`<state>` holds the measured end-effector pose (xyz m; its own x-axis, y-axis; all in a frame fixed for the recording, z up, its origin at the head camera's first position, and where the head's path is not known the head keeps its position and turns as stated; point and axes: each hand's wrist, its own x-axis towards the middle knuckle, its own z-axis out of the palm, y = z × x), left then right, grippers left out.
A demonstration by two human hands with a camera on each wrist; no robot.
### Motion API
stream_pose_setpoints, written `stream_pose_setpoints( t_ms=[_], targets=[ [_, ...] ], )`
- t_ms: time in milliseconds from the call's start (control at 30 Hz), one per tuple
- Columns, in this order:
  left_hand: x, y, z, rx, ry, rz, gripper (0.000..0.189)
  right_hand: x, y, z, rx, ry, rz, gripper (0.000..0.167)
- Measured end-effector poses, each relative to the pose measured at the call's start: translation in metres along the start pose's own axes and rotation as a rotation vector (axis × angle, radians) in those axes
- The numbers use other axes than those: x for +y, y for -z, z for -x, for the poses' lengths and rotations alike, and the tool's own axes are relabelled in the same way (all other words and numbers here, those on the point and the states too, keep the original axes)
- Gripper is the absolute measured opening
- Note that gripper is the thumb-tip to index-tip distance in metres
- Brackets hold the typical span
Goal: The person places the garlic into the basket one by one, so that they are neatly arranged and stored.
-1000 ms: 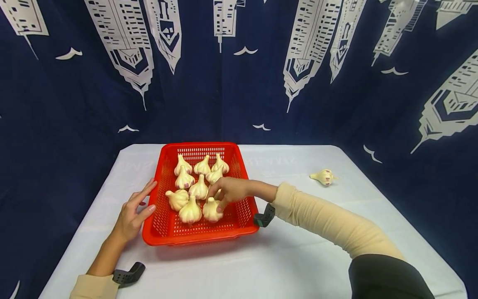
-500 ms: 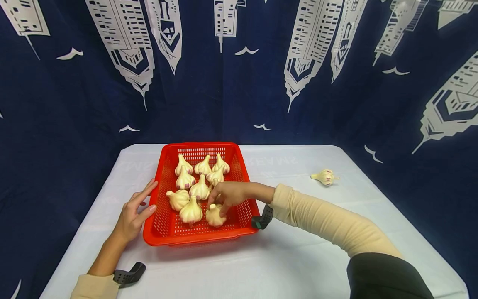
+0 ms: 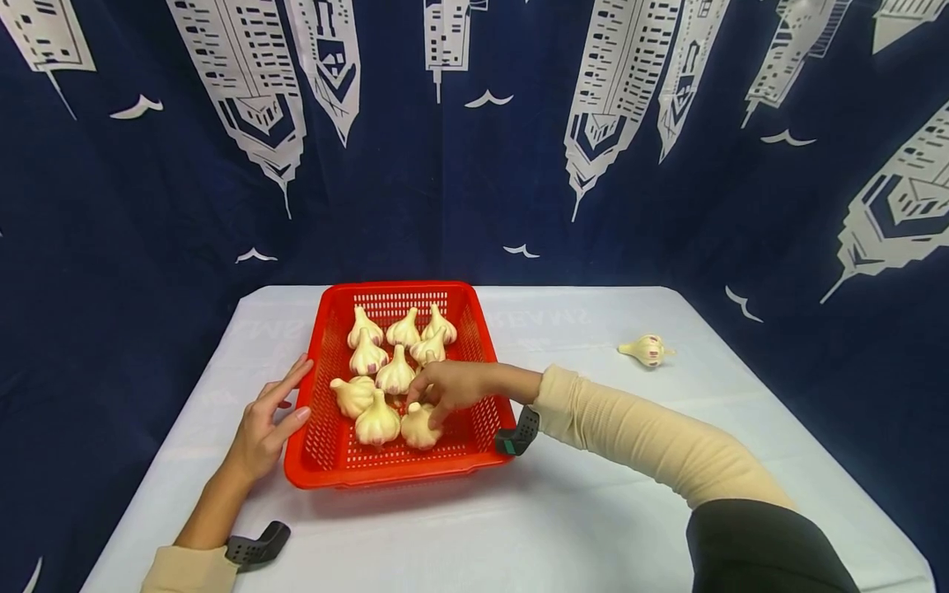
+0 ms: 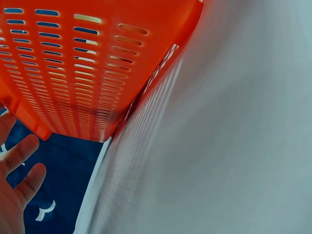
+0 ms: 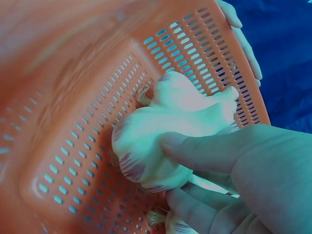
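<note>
A red perforated plastic basket (image 3: 385, 476) holds several pale garlic bulbs with purple streaks near their roots. My right hand (image 3: 461, 385) reaches in over the right rim and grips a garlic bulb (image 3: 418, 429) near the front, thumb on one side and fingers on the other. In the right wrist view this bulb (image 5: 144, 139) lies against a neighbouring bulb (image 5: 175, 90), its stem pointing right. My left hand (image 3: 261, 432) is at the left rim, fingers extended and fingertips right at the edge. Part of the bulbs behind my right hand is hidden.
One more garlic bulb (image 3: 647, 351) lies on its side at the right of the white-covered table (image 3: 593, 527). A dark blue cloth (image 3: 445, 198) with white buildings hangs behind. Black wrist devices (image 3: 258, 545) sit at both wrists.
My right hand has shifted the gripped bulb slightly toward the front, then a little left against its neighbour. The left hand and basket look the same.
</note>
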<state>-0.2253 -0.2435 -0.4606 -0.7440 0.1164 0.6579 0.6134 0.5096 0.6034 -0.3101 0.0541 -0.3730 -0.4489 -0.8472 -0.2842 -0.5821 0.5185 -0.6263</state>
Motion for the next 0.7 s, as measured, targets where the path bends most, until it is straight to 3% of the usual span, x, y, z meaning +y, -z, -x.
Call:
stream_pose_setpoints(
  t_ms=[167, 400, 700],
  targets=[
    [0.002, 0.000, 0.000, 0.000, 0.002, -0.001, 0.062, 0.001, -0.002, 0.000, -0.020, -0.029, -0.078, 0.030],
    [0.001, -0.001, 0.000, 0.003, 0.005, 0.009, 0.062, -0.004, 0.003, 0.001, -0.022, -0.079, -0.058, 0.040],
    [0.001, 0.000, 0.001, 0.001, 0.009, -0.006, 0.062, -0.011, 0.016, 0.007, -0.005, -0.092, -0.215, 0.042]
  ],
)
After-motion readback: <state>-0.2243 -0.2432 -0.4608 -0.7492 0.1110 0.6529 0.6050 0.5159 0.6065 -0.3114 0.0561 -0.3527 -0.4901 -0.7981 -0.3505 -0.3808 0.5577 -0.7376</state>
